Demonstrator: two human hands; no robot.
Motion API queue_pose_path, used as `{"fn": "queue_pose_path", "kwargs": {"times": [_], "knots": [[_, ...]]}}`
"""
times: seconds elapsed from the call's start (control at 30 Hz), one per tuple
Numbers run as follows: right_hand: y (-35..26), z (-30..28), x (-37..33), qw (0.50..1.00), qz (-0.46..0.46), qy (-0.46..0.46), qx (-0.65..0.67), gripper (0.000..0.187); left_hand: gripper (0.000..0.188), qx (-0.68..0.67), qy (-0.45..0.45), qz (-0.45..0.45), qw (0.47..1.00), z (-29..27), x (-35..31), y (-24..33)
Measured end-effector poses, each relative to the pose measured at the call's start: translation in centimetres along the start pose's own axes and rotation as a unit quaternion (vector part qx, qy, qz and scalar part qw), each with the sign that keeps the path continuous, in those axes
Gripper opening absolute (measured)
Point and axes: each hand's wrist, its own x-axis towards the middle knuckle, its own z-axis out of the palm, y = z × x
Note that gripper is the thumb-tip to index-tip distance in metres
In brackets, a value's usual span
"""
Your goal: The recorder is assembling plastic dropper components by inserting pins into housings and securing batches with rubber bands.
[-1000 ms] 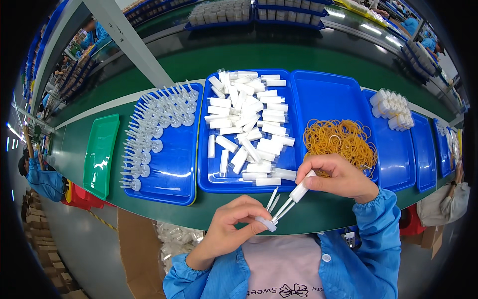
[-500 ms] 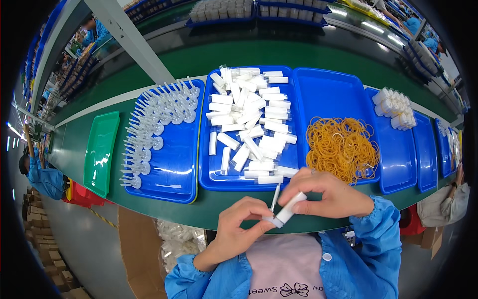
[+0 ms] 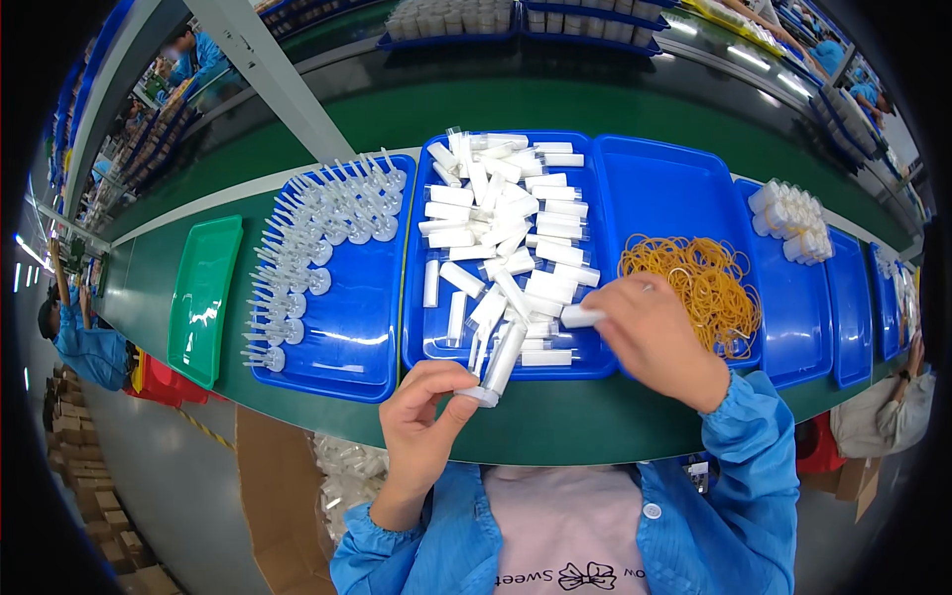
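In front of the middle tray, my left hand (image 3: 428,416) pinches a white base piece (image 3: 479,396) between thumb and fingers. Standing up from that base are a white roll in a clear sleeve (image 3: 507,355) and a thin pale stem (image 3: 480,349). My right hand (image 3: 650,332) is over the tray's right edge, closed at the fingertips on the end of another white roll (image 3: 580,316). Several more white rolls (image 3: 511,213) are heaped in the blue middle tray (image 3: 421,337).
A left blue tray (image 3: 347,342) holds several clear stemmed pieces (image 3: 295,263). Orange rubber bands (image 3: 694,288) fill the near part of the right blue tray (image 3: 664,183). White bundles (image 3: 790,220) lie farther right, a green tray (image 3: 203,297) far left. An open cardboard box (image 3: 283,486) stands below the table.
My hands have come apart. The left has moved left and up with the base and a roll upright in it; the right has let go of that roll and taken another at the tray.
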Motion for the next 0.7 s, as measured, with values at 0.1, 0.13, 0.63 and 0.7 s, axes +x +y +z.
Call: {"fn": "queue_pose_path", "kwargs": {"times": [0.1,0.13,0.63,0.7], "knots": [[1.1,-1.1,0.3,0.981,0.076,0.065,0.166,0.016,0.012,0.019,-0.035,0.024,0.999,-0.1,-0.2,0.0],[1.1,-1.5,0.5,0.959,0.119,0.065,0.248,0.016,0.014,0.031,-0.055,0.037,0.997,0.0,-0.3,0.0],[-1.2,-1.8,2.0,0.843,0.185,0.045,0.503,0.036,0.025,0.106,-0.165,0.099,0.976,2.9,0.3,2.3],[-0.9,-1.7,1.9,0.841,0.181,0.034,0.509,0.036,0.025,0.116,-0.169,0.104,0.973,3.0,0.4,2.5]]}}
